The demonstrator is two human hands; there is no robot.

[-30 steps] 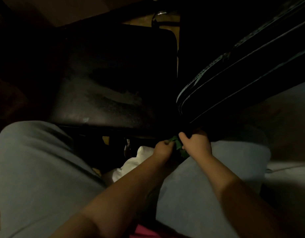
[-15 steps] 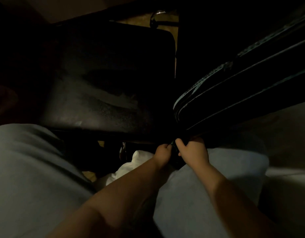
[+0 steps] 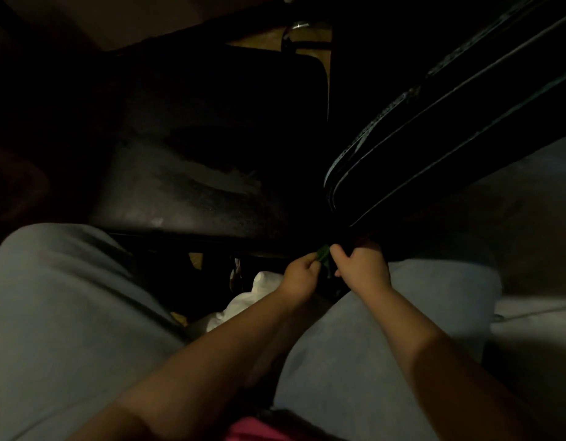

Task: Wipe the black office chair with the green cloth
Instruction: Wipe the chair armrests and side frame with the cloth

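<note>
The scene is very dark. The black office chair lies before me, its seat (image 3: 192, 160) at centre left and its ribbed backrest (image 3: 450, 122) slanting to the upper right. A small bit of the green cloth (image 3: 323, 253) shows between my two hands, just below the seat's near corner. My left hand (image 3: 302, 273) pinches the cloth with curled fingers. Curled fingers of my right hand (image 3: 361, 267) hold it from the other side, close under the lower end of the backrest. Most of the cloth is hidden.
My knees in light grey trousers (image 3: 68, 313) fill the lower part of the view on both sides. A white crumpled fabric (image 3: 253, 297) lies on the floor between them. A chrome part (image 3: 296, 27) and a strip of wooden floor show behind the seat.
Both hands stay together on the cloth at the seat's near corner, shifting only slightly. A bit of green shows again between the fingers after being hidden half a second ago.
</note>
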